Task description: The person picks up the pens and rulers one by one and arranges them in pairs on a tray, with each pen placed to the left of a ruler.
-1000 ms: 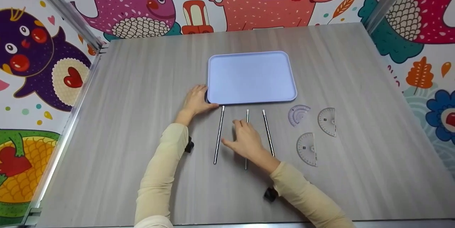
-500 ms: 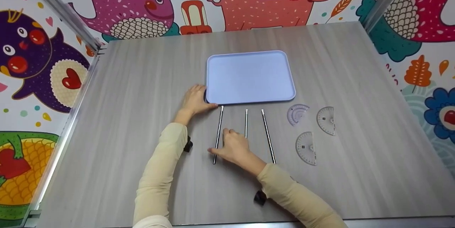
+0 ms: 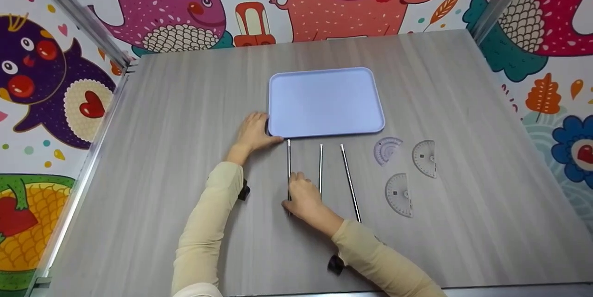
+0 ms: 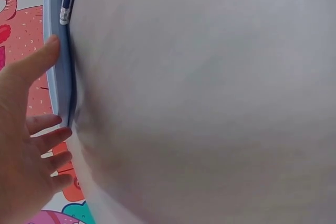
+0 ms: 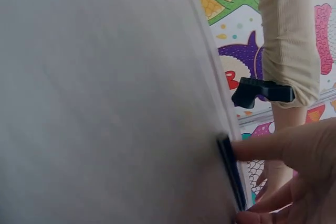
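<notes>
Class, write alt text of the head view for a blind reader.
A person's right hand pinches the leftmost of three pencils on a table. The left hand touches the corner of a blue tray; three protractors lie to the right.

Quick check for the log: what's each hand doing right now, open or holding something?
Left hand: open, touching the tray at its near left corner.
Right hand: closed, holding the leftmost pencil.

Long cream sleeves [image 3: 202,234], black wrist devices [image 3: 336,264]
</notes>
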A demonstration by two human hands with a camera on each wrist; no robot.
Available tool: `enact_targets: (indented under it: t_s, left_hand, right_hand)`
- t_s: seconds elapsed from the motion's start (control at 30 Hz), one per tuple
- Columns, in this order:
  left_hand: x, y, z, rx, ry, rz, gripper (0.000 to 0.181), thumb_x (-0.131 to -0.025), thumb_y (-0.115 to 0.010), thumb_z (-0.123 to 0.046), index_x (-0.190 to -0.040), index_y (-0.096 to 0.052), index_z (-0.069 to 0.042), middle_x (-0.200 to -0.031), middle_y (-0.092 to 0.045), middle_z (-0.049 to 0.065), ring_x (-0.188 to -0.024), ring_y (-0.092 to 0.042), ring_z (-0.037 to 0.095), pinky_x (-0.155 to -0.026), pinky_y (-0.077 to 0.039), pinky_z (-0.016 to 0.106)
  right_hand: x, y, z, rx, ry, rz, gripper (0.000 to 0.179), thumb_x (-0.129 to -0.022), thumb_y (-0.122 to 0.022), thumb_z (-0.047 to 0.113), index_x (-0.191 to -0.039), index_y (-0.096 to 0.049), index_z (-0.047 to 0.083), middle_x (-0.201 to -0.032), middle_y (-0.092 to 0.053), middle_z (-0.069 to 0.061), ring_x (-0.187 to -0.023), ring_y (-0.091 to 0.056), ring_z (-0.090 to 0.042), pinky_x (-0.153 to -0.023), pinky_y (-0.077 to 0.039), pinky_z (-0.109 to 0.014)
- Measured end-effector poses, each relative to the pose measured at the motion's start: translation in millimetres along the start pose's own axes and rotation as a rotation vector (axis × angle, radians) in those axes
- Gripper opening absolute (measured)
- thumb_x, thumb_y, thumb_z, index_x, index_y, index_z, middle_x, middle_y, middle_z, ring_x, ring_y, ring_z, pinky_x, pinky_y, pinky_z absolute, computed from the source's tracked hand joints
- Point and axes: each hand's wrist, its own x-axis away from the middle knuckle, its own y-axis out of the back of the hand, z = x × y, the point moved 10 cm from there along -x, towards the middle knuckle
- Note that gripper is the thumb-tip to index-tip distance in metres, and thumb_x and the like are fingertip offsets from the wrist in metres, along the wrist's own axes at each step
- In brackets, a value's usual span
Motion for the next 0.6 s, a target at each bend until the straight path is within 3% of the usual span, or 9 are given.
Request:
enact_targets:
  t_s: [0.23, 0.6]
  left_hand:
    - [-0.3, 0.0, 3.0, 0.043, 0.012, 0.009, 0.082, -0.069, -0.071, -0.048, -0.125, -0.046, 0.007, -0.127, -0.049, 0.023, -0.124, -0.037, 0.035, -0.107, -0.024, 0.042]
    - [-1.0, -0.9, 5.0, 0.041, 0.002, -0.016, 0.082, -0.067, -0.073, -0.050, -0.122, -0.049, 0.005, -0.123, -0.051, 0.021, -0.120, -0.040, 0.033, -0.106, -0.026, 0.040]
  right_hand:
    - [3.9, -2.9, -3.3, -0.120, -0.048, 0.036, 0.055, -0.071, -0.072, 0.003, -0.116, -0.048, -0.018, -0.097, -0.056, -0.023, -0.079, -0.062, -0.035, -0.065, -0.054, -0.039]
    - [3.0, -1.3, -8.7, -0.144, -0.064, 0.014, 0.048, -0.073, -0.062, -0.007, -0.117, -0.046, -0.019, -0.097, -0.057, -0.028, -0.081, -0.063, -0.037, -0.064, -0.055, -0.039]
